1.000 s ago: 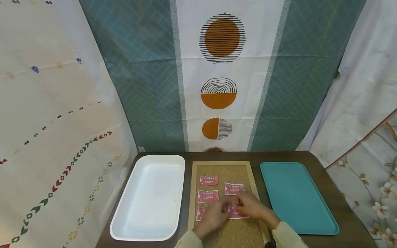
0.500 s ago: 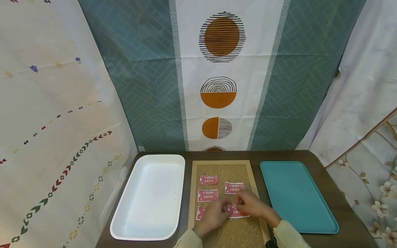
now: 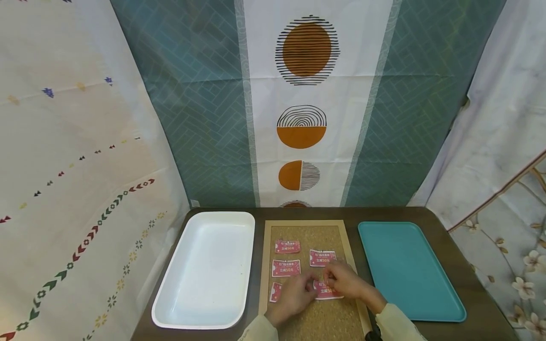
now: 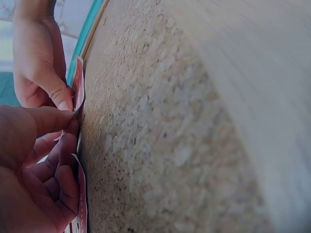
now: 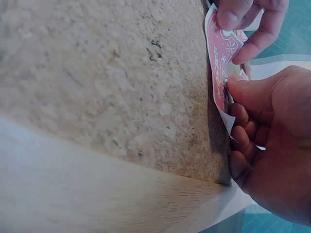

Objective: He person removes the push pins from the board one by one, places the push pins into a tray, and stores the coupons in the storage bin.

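Coupon [image 3: 328, 290], a small red paper slip with white print, lay on the cork board [image 3: 317, 321] in the near right spot of the group, and both hands were working on it. The left hand [image 3: 294, 297] had its thumb and fingers [image 4: 68, 127] curled and pinched at the slip's left edge, while the right hand [image 3: 343, 281] had its fingers [image 5: 243, 92] curled onto the right edge; the wrist views showed the paper's rim lifted a little off the cork between the two grips. By my judgement the step in hand was freeing or seating this one slip on the board, and the next move called for a steady, even pull or press at both edges so the thin paper would not tear; whether a pin held it could not be told. Counting the red slips, five showed on the board: two in full in the left column [image 3: 287, 246] [image 3: 286, 268], a third there partly hidden under the left hand [image 3: 275, 292], one at the upper right [image 3: 322, 258], and the one being handled. One cork board sat on the dark counter [image 3: 473, 289], between one white tray [image 3: 170, 303] on the left and one teal tray [image 3: 409, 270] on the right.
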A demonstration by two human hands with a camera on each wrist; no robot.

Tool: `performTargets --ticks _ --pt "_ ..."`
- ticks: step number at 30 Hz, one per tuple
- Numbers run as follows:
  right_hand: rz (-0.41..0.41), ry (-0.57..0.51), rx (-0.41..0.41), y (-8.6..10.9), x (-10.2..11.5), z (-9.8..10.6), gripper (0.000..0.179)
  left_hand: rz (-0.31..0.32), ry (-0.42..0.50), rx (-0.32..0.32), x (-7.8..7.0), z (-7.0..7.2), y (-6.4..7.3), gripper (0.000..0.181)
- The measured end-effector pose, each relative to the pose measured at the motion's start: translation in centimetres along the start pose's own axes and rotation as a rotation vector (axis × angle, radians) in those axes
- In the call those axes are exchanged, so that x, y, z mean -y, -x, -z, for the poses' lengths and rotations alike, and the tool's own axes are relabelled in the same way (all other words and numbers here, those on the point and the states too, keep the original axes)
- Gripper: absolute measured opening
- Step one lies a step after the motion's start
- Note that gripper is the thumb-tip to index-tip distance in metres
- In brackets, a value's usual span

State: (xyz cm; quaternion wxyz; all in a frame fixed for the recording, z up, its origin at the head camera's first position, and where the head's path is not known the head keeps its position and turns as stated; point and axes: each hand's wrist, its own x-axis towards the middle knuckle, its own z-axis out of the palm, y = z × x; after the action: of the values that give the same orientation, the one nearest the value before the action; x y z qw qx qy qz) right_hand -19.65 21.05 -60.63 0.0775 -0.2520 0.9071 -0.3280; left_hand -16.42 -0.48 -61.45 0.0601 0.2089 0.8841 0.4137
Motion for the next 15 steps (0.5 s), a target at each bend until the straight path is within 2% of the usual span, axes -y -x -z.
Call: performTargets --ticks 5,12,15 --pt "-0.003 0.000 -0.021 0.00 0.07 -0.30 0.027 0.008 -0.008 -0.007 -0.01 0.02 0.14 0.027" --pt "-0.002 0.015 -0.020 0.23 -0.34 -0.39 0.027 0.093 0.059 0.018 -0.12 -0.17 0.23 0.027" --pt "0.000 -0.029 -0.013 0.28 -0.53 -0.17 0.025 0.109 0.076 0.022 -0.24 -0.09 0.25 0.027"
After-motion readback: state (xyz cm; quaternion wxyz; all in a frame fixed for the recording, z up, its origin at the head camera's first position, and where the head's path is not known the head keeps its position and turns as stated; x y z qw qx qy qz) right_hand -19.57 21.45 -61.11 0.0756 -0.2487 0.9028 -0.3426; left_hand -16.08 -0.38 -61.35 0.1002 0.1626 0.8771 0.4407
